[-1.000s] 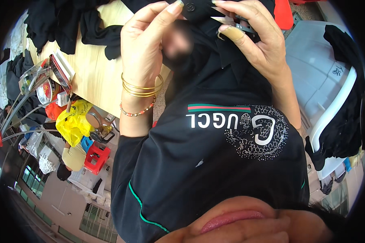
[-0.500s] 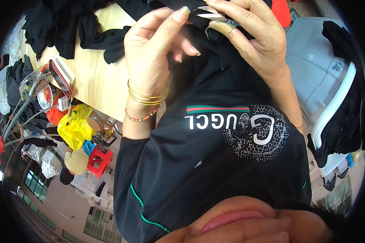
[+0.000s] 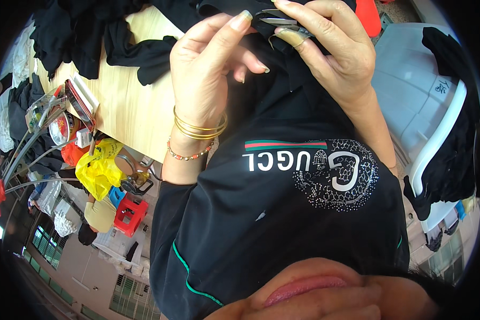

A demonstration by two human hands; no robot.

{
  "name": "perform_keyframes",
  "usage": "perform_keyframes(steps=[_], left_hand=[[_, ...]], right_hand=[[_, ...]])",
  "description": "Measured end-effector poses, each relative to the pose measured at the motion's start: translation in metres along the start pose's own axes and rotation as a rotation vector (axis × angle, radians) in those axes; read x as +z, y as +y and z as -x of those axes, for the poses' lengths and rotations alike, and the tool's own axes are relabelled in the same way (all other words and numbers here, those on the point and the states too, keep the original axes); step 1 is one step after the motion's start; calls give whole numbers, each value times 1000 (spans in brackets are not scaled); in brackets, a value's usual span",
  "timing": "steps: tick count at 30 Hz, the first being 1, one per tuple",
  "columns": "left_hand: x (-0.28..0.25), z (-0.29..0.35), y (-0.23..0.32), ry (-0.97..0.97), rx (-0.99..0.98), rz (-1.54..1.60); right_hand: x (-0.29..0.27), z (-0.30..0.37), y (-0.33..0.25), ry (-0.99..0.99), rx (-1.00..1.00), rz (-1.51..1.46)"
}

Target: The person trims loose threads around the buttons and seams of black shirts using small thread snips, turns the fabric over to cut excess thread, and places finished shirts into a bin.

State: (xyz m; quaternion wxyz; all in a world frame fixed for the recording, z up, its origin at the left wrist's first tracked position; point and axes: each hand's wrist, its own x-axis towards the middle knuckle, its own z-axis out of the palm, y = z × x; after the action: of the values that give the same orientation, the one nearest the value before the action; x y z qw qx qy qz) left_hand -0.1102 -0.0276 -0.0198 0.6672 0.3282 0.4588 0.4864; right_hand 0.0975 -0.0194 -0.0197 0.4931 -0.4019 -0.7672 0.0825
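Note:
My left hand (image 3: pixel 205 69), with gold bangles and a beaded bracelet at the wrist, is closed in a pinch on black cloth (image 3: pixel 210 7) at the top of the head view. Its lower fingers are loosely curled. Opposite it, my right hand (image 3: pixel 338 50) grips small metal thread snips (image 3: pixel 280 22). The snips' two blades stand apart and point left, toward the pinched cloth and the left fingertips. A worn, yellowish covering wraps my right thumb. More dark cloth hangs below the hands, against my black shirt; where one ends and the other begins is hard to see.
On the left, a pale wooden table (image 3: pixel 130 112) carries heaped black garments (image 3: pixel 72 32). A yellow plastic bag (image 3: pixel 98 168) hangs by its edge. Farther off are a red stool (image 3: pixel 130 214) and a person (image 3: pixel 100 215). At right stands a pale plastic bin (image 3: pixel 410 74) with black cloth over it.
My left hand has shifted slightly to the right, closer to the snips. The right hand keeps its hold on them, almost in the same place.

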Motion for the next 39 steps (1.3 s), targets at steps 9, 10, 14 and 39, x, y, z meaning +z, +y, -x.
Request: perform_keyframes(steps=[9, 10, 14, 39], left_hand=[[20, 4, 4, -39, -31, 132], [20, 5, 4, -42, -13, 88], [22, 3, -1, -14, 26, -9], [28, 5, 2, -19, 97, -112]], right_hand=[[3, 3, 0, 10, 48, -29], [4, 3, 0, 17, 42, -21], [4, 1, 0, 44, 4, 2], [-4, 0, 1, 88, -7, 34]])
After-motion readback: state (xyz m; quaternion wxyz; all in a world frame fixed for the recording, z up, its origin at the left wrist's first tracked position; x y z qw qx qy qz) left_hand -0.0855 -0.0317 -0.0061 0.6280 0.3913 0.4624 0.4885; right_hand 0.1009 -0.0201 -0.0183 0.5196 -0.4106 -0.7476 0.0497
